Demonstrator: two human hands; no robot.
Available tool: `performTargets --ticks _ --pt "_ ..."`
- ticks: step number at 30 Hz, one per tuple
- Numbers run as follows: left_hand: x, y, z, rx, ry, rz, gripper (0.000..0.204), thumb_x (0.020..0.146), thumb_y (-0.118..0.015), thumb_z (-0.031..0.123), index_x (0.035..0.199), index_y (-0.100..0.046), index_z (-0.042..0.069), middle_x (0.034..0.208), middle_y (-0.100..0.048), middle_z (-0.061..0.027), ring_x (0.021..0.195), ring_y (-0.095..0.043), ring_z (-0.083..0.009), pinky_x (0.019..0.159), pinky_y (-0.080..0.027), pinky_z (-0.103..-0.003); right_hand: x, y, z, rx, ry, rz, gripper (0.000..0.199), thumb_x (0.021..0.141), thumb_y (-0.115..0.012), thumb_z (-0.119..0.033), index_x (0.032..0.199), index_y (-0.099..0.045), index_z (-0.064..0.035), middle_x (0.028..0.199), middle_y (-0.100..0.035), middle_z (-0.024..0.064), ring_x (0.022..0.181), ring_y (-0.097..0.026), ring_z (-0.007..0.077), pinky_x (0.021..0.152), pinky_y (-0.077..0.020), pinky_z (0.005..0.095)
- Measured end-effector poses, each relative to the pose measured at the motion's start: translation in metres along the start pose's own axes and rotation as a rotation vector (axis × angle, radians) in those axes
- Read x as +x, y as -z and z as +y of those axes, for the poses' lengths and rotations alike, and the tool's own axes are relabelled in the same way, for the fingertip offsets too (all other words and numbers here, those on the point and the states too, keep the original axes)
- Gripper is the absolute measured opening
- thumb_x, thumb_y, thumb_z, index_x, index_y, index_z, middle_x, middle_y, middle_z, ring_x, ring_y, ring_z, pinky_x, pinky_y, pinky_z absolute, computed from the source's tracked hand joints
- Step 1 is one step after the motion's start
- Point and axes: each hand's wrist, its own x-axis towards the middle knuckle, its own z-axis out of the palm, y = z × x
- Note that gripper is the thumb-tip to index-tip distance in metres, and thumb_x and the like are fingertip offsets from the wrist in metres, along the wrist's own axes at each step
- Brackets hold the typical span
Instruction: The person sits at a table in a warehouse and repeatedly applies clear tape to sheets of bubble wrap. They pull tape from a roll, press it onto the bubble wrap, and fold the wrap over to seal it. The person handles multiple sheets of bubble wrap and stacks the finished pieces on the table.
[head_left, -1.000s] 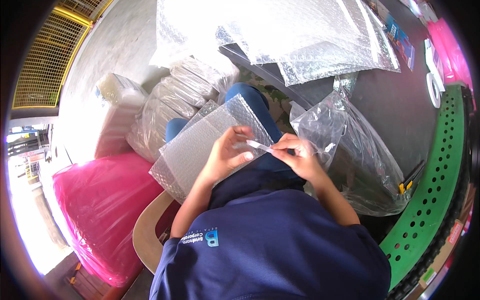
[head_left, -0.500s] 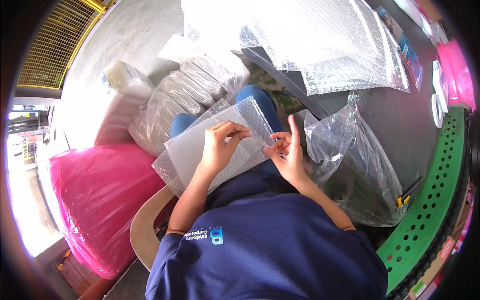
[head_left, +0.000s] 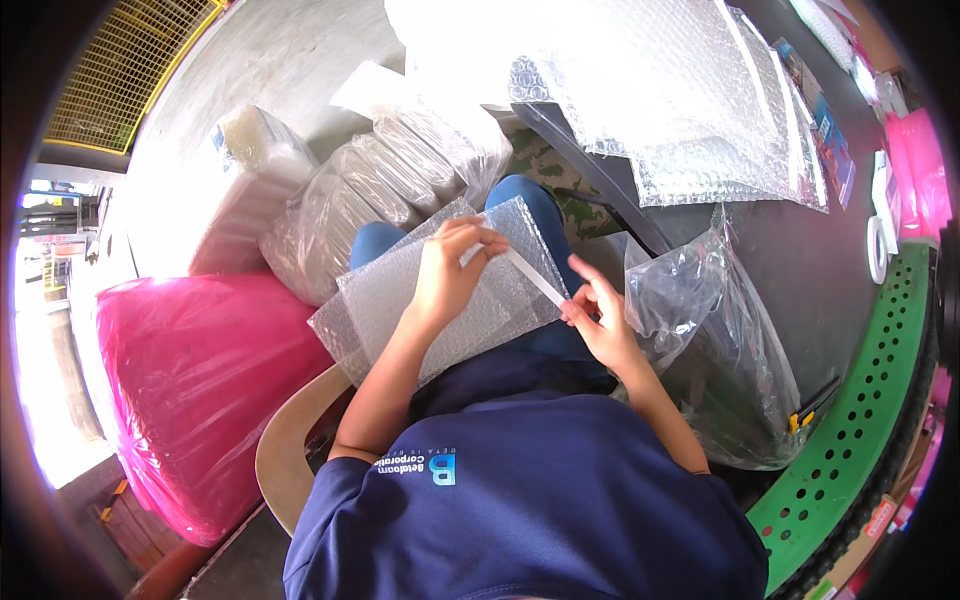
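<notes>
Across my lap lie overlapping clear bubble-wrap bags or sheets (head_left: 400,300), tilted over my knees. A narrow white strip (head_left: 537,277), like tape or a peel-off backing, stretches straight along the right side of the top one. My left hand (head_left: 455,268) is closed at the strip's upper end, thumb and fingers pinched together. At its lower end, my right hand (head_left: 600,322) pinches the strip between thumb and fingers, the index finger raised. Whether the strip is attached to the bubble wrap under it is hard to see.
Bubble-wrap bags (head_left: 700,110) are piled on a dark table (head_left: 790,270). A clear plastic bag (head_left: 710,340) hangs right of my knees, near a yellow-and-black cutter (head_left: 801,420) and a green perforated strip (head_left: 850,430). Pink (head_left: 200,390) and clear wrapped bundles (head_left: 350,200) stand left. A tape roll (head_left: 878,250) lies right.
My right hand has moved slightly right and down, away from the left. The white strip now shows stretched between them. The view has shifted a little.
</notes>
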Motion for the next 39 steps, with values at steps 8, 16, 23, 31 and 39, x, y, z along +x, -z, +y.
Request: performTargets --ticks 8,16,23,31,39 --pt "0.005 -0.001 -0.057 0.295 0.345 -0.086 0.017 0.076 -0.077 0.030 0.091 -0.076 0.021 0.145 -0.041 -0.0188 0.132 -0.042 -0.0364 0.107 -0.027 -0.057 0.015 -0.029 0.021 -0.225 -0.144 -0.198 0.040 0.087 -0.064 -0.012 0.125 -0.058 0.0014 0.070 -0.065 0.0125 0.060 -0.063 0.0189 0.059 -0.0478 0.0323" --pt "0.004 -0.002 -0.049 0.147 0.070 -0.072 0.011 0.078 -0.072 0.010 0.089 -0.074 0.009 0.100 -0.068 -0.0112 0.092 -0.066 -0.0282 0.081 -0.052 -0.035 0.008 -0.034 0.022 -0.339 -0.261 -0.083 0.042 0.087 -0.065 -0.017 0.124 -0.058 0.0015 0.074 -0.067 0.0145 0.066 -0.066 0.0281 0.064 -0.0495 0.0369" --pt "0.015 -0.022 -0.055 0.446 0.122 -0.033 0.009 0.081 -0.071 0.021 0.088 -0.074 0.016 0.107 -0.069 -0.0006 0.094 -0.067 -0.0199 0.095 -0.039 -0.051 0.007 -0.034 0.020 -0.387 -0.152 0.032 0.027 0.081 -0.070 -0.014 0.102 -0.061 0.0008 0.079 -0.067 0.0168 0.070 -0.067 0.0312 0.066 -0.0505 0.0399" --pt "0.030 -0.027 -0.061 0.242 0.022 0.099 0.009 0.080 -0.071 0.010 0.088 -0.074 0.009 0.112 -0.068 -0.0097 0.093 -0.068 -0.0260 0.087 -0.051 -0.040 0.006 -0.026 0.016 -0.487 -0.127 0.099 0.016 0.083 -0.069 -0.012 0.091 -0.061 -0.0013 0.080 -0.058 0.0132 0.068 -0.060 0.0301 0.066 -0.0498 0.0397" --pt "0.039 -0.037 -0.077 0.159 0.041 0.124 0.011 0.077 -0.071 0.006 0.087 -0.072 0.002 0.097 -0.069 -0.0146 0.085 -0.068 -0.0318 0.075 -0.053 -0.035 0.019 -0.030 0.036 -0.434 -0.114 0.120 0.014 0.083 -0.068 -0.009 0.090 -0.058 -0.0021 0.082 -0.059 0.0138 0.071 -0.062 0.0296 0.066 -0.0491 0.0406"
